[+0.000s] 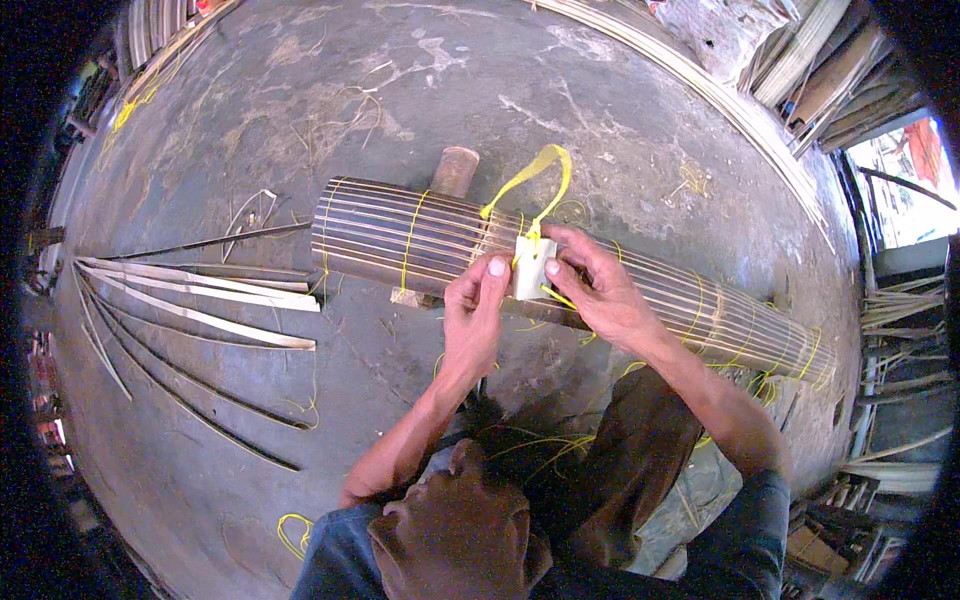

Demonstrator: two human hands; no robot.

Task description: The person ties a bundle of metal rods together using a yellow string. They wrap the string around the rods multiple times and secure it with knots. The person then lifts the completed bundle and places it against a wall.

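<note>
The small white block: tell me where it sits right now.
In the head view, the small white block sits mid-frame on the bundle of bamboo strips, pinched between left hand and right hand, below the yellow strap loop.

A pale block and yellow strap lie atop the banded bamboo bundle.

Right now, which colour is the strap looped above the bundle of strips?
Yellow strap, clearest in the head view.

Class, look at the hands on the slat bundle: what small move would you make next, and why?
Probably pull the yellow strap snug. It still stands up in a slack loop above the bundle of slats, while the left hand and right hand pinch the small white block where its ends meet.
</note>
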